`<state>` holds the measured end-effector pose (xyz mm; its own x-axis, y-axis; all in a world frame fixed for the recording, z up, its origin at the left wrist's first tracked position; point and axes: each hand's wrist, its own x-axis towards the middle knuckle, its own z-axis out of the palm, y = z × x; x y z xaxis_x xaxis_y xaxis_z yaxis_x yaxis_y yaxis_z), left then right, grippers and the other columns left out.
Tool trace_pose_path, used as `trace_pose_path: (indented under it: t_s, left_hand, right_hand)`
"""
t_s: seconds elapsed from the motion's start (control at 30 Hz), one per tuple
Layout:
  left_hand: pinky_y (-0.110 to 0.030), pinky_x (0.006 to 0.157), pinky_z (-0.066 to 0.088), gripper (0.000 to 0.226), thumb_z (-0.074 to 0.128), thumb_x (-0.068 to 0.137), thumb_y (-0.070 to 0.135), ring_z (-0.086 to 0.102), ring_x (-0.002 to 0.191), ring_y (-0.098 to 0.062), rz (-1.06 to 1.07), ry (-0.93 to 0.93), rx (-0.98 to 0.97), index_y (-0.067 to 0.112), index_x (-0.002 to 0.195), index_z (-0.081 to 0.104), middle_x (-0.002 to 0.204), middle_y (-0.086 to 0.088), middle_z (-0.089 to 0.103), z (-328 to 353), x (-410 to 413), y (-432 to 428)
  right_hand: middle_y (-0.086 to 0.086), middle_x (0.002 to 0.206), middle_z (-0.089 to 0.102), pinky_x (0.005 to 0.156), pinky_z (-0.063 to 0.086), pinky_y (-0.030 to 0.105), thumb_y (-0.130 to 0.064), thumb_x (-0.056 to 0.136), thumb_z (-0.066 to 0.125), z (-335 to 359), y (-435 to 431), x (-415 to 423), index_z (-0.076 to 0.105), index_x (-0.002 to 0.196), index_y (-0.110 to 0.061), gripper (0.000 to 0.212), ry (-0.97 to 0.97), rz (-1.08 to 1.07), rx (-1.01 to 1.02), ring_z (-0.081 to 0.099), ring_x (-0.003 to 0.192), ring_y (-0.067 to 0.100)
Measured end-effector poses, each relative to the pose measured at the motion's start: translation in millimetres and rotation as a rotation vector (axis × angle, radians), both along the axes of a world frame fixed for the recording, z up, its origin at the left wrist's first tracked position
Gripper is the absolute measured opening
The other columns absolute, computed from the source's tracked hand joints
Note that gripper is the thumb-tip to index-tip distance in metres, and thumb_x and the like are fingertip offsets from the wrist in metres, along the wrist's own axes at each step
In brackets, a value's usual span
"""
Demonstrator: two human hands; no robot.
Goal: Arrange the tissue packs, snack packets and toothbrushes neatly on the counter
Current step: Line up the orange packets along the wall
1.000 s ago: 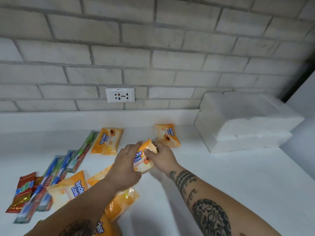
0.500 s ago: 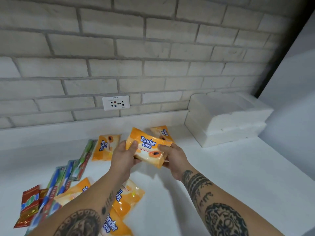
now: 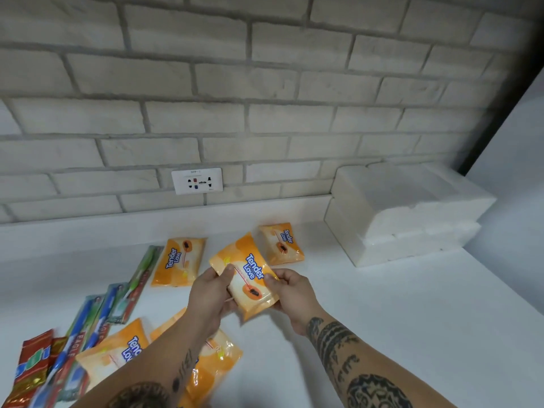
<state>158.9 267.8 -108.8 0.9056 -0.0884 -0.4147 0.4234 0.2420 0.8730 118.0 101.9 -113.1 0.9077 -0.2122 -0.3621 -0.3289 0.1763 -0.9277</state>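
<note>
My left hand (image 3: 210,293) and right hand (image 3: 290,290) pinch one tissue pack (image 3: 247,278) above the counter (image 3: 382,319), fingers closed on its sides. I judge it bound for the back-edge row, between two laid packs (image 3: 178,260).

Orange tissue packs (image 3: 245,276): five counted, possibly more hidden under the forearms. Packaged toothbrushes (image 3: 138,282): at least four, overlapping. Red snack packets (image 3: 32,363): two visible.

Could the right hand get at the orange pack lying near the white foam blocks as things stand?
Probably not yet: the right hand and the left hand both grip a tissue pack. The far pack lies uncovered just beyond, so the path looks free once that hand lets go.
</note>
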Motion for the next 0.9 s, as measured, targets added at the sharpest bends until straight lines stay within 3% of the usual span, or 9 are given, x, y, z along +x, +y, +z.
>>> trace_pose_path:
  t_s: [0.1, 0.17, 0.23, 0.37, 0.43, 0.6, 0.77, 0.83, 0.9]
  left_hand:
    - [-0.036, 0.058, 0.062, 0.014, 0.065, 0.102, 0.021, 0.076, 0.069, -0.027, 0.055, 0.027, 0.027, 0.008, 0.106, 0.069, 0.092, -0.014, 0.080, -8.2, 9.0, 2.8]
    - [-0.033, 0.055, 0.060, 0.017, 0.067, 0.101, 0.025, 0.076, 0.067, -0.026, 0.072, 0.039, 0.010, 0.008, 0.103, 0.067, 0.091, -0.014, 0.080, -11.1, 13.5, 0.3]
    - [-0.033, 0.057, 0.059, 0.024, 0.068, 0.100, 0.032, 0.074, 0.071, -0.028, 0.058, 0.058, 0.011, 0.009, 0.105, 0.066, 0.091, -0.014, 0.080, -15.3, 18.3, -6.8]
    - [-0.048, 0.077, 0.057, 0.023, 0.071, 0.095, 0.029, 0.072, 0.086, -0.037, 0.084, 0.002, 0.142, 0.009, 0.108, 0.070, 0.093, -0.017, 0.079, -24.7, 30.7, -17.9]
    - [-0.055, 0.083, 0.062, 0.015, 0.070, 0.097, 0.024, 0.077, 0.086, -0.037, 0.110, -0.015, 0.178, 0.011, 0.104, 0.071, 0.094, -0.014, 0.080, -24.4, 38.8, -20.6]
    - [-0.028, 0.066, 0.049, 0.018, 0.066, 0.098, 0.027, 0.066, 0.073, -0.024, 0.150, -0.062, 0.451, 0.016, 0.084, 0.069, 0.065, 0.001, 0.072, -26.4, 70.2, -28.4]
    - [-0.022, 0.046, 0.035, 0.032, 0.061, 0.098, 0.036, 0.055, 0.054, -0.016, 0.127, -0.032, 0.771, 0.013, 0.080, 0.073, 0.042, 0.007, 0.061, -32.8, 91.7, -39.2]
    - [-0.024, 0.045, 0.036, 0.031, 0.061, 0.097, 0.038, 0.062, 0.059, -0.017, 0.132, -0.046, 0.821, 0.012, 0.089, 0.075, 0.050, 0.006, 0.065, -38.2, 99.2, -43.6]
    - [-0.027, 0.058, 0.044, 0.035, 0.066, 0.093, 0.039, 0.070, 0.087, -0.027, 0.156, -0.082, 0.840, 0.007, 0.108, 0.072, 0.088, -0.002, 0.075, -44.9, 106.9, -46.4]
  right_hand:
    - [0.005, 0.087, 0.079, 0.059, 0.059, 0.029, -0.016, 0.093, 0.074, -4.3, -1.6, 10.0, 0.070, 0.107, -0.003, 0.019, 0.023, 0.081, -0.053, 0.074, 0.069, 0.016]
    - [0.007, 0.089, 0.080, 0.068, 0.063, 0.036, -0.017, 0.093, 0.075, -11.7, -2.9, 20.8, 0.071, 0.103, -0.005, 0.016, 0.021, 0.093, -0.067, 0.075, 0.073, 0.019]
    - [0.008, 0.091, 0.080, 0.074, 0.063, 0.038, -0.015, 0.093, 0.074, -16.0, -2.3, 30.2, 0.071, 0.101, -0.007, 0.012, 0.010, 0.060, -0.011, 0.075, 0.077, 0.020]
    - [0.000, 0.083, 0.078, 0.055, 0.054, 0.020, -0.011, 0.094, 0.072, -18.6, -0.2, 45.3, 0.070, 0.104, -0.006, 0.011, -0.018, 0.040, 0.021, 0.072, 0.064, 0.009]
    - [0.000, 0.087, 0.079, 0.066, 0.060, 0.028, -0.016, 0.093, 0.075, -20.4, -1.4, 51.6, 0.071, 0.104, -0.010, 0.013, -0.038, 0.082, -0.035, 0.075, 0.074, 0.013]
    - [-0.012, 0.100, 0.073, 0.090, 0.052, 0.024, -0.029, 0.092, 0.069, -27.8, -26.9, 78.7, 0.072, 0.100, -0.026, 0.010, -0.161, 0.045, -0.556, 0.068, 0.096, 0.009]
    - [-0.006, 0.154, 0.047, 0.113, 0.034, 0.040, -0.040, 0.091, 0.058, -32.4, -61.0, 107.2, 0.057, 0.141, -0.031, 0.051, -0.130, 0.242, -1.120, 0.033, 0.145, 0.021]
    - [-0.007, 0.166, 0.028, 0.118, 0.024, 0.044, -0.044, 0.095, 0.057, -33.0, -68.2, 112.6, 0.043, 0.152, -0.031, 0.061, -0.091, 0.405, -1.199, 0.015, 0.154, 0.020]
    - [-0.005, 0.168, 0.021, 0.119, 0.022, 0.046, -0.043, 0.097, 0.056, -38.3, -71.7, 114.1, 0.039, 0.153, -0.029, 0.060, -0.090, 0.484, -1.274, 0.010, 0.156, 0.021]
